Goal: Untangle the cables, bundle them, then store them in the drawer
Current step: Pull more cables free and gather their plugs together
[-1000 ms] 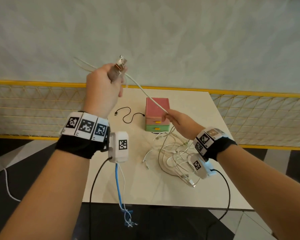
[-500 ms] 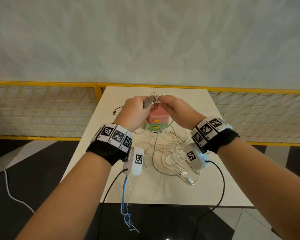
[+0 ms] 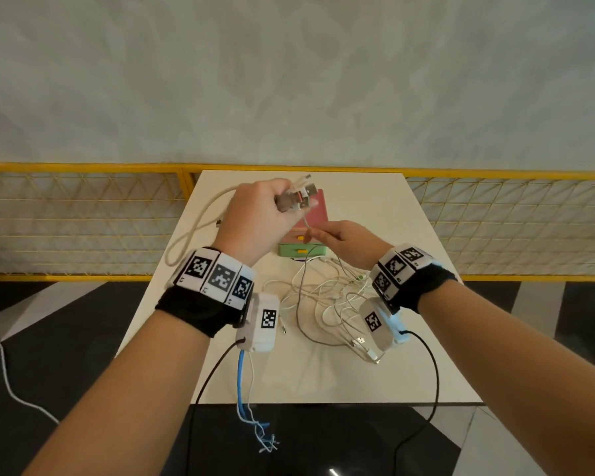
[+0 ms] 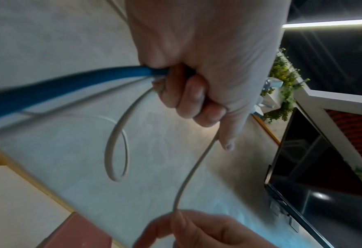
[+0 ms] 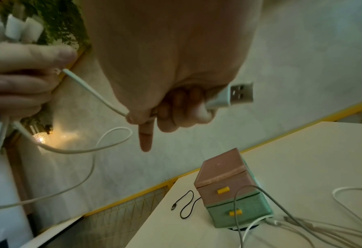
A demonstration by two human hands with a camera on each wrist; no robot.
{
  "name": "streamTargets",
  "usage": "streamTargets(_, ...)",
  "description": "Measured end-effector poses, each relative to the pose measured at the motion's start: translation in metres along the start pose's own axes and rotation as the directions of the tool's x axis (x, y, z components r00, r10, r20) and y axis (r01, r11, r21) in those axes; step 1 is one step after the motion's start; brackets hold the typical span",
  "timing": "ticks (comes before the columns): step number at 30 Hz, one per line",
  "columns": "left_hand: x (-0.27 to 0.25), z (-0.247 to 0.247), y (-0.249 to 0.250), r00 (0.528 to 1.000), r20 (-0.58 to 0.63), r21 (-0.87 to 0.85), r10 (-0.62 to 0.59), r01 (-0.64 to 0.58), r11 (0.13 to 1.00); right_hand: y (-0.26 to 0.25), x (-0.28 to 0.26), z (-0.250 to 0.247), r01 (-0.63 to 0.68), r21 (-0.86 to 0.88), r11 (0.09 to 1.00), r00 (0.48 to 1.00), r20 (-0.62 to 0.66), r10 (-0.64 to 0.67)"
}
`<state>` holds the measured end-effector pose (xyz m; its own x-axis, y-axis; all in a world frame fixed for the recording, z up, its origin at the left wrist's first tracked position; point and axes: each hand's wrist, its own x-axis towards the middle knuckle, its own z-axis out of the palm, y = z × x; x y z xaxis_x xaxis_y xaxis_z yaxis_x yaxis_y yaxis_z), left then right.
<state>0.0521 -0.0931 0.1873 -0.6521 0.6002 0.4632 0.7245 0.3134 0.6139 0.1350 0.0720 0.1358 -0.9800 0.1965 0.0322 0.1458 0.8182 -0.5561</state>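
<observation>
A cluster of white cable ends with metal USB plugs (image 3: 298, 198) is clenched in the left hand (image 3: 258, 218), raised above the pale square table (image 3: 409, 355) — held as an anchor, it seems, so loops can be gathered against it. One thick off-white loop (image 3: 189, 231) hangs from that fist to the left. A thin white cable strand (image 3: 306, 225) running down from the fist is pinched by the right hand (image 3: 344, 240), which also has a USB plug (image 5: 238, 94) curled in its fingers; the strand is probably being drawn out for the next wrap.

The loose tangle of white and grey cables (image 3: 327, 304) lies on the table below the right wrist, unsorted. The small pink-and-green two-drawer box (image 5: 228, 188) stands behind it, both drawers closed — a grey cable drapes across its front and will likely need clearing. A thin black cable (image 5: 185, 206) lies apart, left of the box.
</observation>
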Motion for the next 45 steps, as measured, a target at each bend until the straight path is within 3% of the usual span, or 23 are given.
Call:
streamTargets(3, -0.002, 0.003, 0.003, 1.000, 0.014, 0.014, 0.022, -0.022, 1.000, -0.012, 0.004, 0.002, -0.009, -0.179, 0.984, 1.000, 0.005, 0.010)
streamTargets(5, -0.002, 0.002, 0.001, 1.000, 0.011, -0.028, -0.015, 0.015, 0.999, -0.011, 0.006, 0.006, -0.028, -0.172, 0.985, 0.999, 0.040, 0.036)
streamTargets(7, -0.001, -0.002, -0.002, 0.998, 0.025, -0.081, -0.061, 0.062, 0.995, -0.012, 0.003, 0.010, 0.024, 0.012, 1.000, 0.998, 0.056, -0.025)
streamTargets(9, -0.004, -0.007, -0.002, 0.994, 0.084, -0.072, -0.064, 0.070, 0.995, -0.023, -0.005, 0.011, 0.145, 0.190, 0.971, 0.989, -0.027, -0.142)
streamTargets(12, -0.013, -0.013, -0.003, 0.983, 0.185, -0.130, -0.021, 0.046, 0.990, -0.047, -0.025, 0.004, 0.173, 0.348, 0.921, 0.984, -0.093, -0.150)
streamTargets(14, -0.017, -0.020, -0.007, 0.988, 0.148, -0.222, -0.040, 0.072, 0.972, -0.058, -0.046, -0.006, 0.116, 0.334, 0.935, 0.990, 0.034, -0.134)
streamTargets(15, -0.018, -0.025, -0.008, 0.988, 0.126, -0.268, -0.084, 0.115, 0.956, -0.062, -0.058, -0.011, 0.103, 0.248, 0.963, 0.975, 0.166, -0.147)
streamTargets(17, -0.020, -0.034, -0.005, 0.980, 0.150, -0.311, -0.130, 0.171, 0.935, -0.066, -0.080, -0.018, 0.141, -0.002, 0.990, 0.889, 0.440, -0.126)
streamTargets(19, -0.025, -0.038, 0.006, 0.961, 0.255, -0.324, -0.104, 0.186, 0.927, -0.065, -0.092, -0.019, 0.165, -0.180, 0.970, 0.849, 0.526, -0.047)
streamTargets(22, -0.035, -0.038, 0.023, 0.909, 0.415, -0.383, -0.041, 0.216, 0.898, -0.063, -0.096, -0.017, 0.196, -0.287, 0.938, 0.957, 0.263, -0.120)
streamTargets(24, -0.041, -0.033, 0.031, 0.891, 0.453, -0.363, 0.027, 0.156, 0.919, -0.064, -0.096, -0.014, 0.206, -0.201, 0.958, 0.979, 0.046, -0.201)
streamTargets(25, -0.043, -0.030, 0.033, 0.889, 0.452, -0.352, 0.066, 0.109, 0.930, -0.063, -0.094, -0.011, 0.209, -0.139, 0.968, 0.978, 0.002, -0.210)
streamTargets(27, -0.044, -0.027, 0.040, 0.889, 0.446, -0.325, 0.102, 0.055, 0.944, -0.058, -0.092, -0.004, 0.192, -0.080, 0.978, 0.981, 0.057, -0.188)
streamTargets(30, -0.047, -0.027, 0.047, 0.907, 0.408, -0.350, 0.107, 0.047, 0.936, -0.050, -0.098, 0.016, 0.145, -0.119, 0.982, 0.961, 0.252, -0.112)
streamTargets(33, -0.052, -0.032, 0.046, 0.939, 0.332, -0.417, 0.091, 0.059, 0.907, -0.036, -0.114, 0.032, 0.083, -0.167, 0.982, 0.933, 0.358, -0.018)
streamTargets(38, -0.060, -0.040, 0.041, 0.951, 0.306, -0.361, 0.034, 0.083, 0.929, -0.011, -0.140, 0.040, 0.111, -0.297, 0.948, 0.845, 0.530, 0.067)
streamTargets(39, -0.061, -0.042, 0.042, 0.950, 0.311, -0.357, 0.031, 0.086, 0.930, -0.010, -0.144, 0.037, 0.095, -0.262, 0.960, 0.848, 0.526, 0.060)
streamTargets(42, -0.064, -0.041, 0.047, 0.946, 0.321, -0.363, 0.042, 0.082, 0.928, -0.007, -0.149, 0.029, 0.026, -0.057, 0.998, 0.927, 0.376, -0.003)
streamTargets(45, -0.067, -0.038, 0.056, 0.938, 0.336, -0.385, 0.086, 0.054, 0.921, -0.006, -0.147, 0.028, 0.031, -0.033, 0.999, 0.967, 0.253, -0.022)
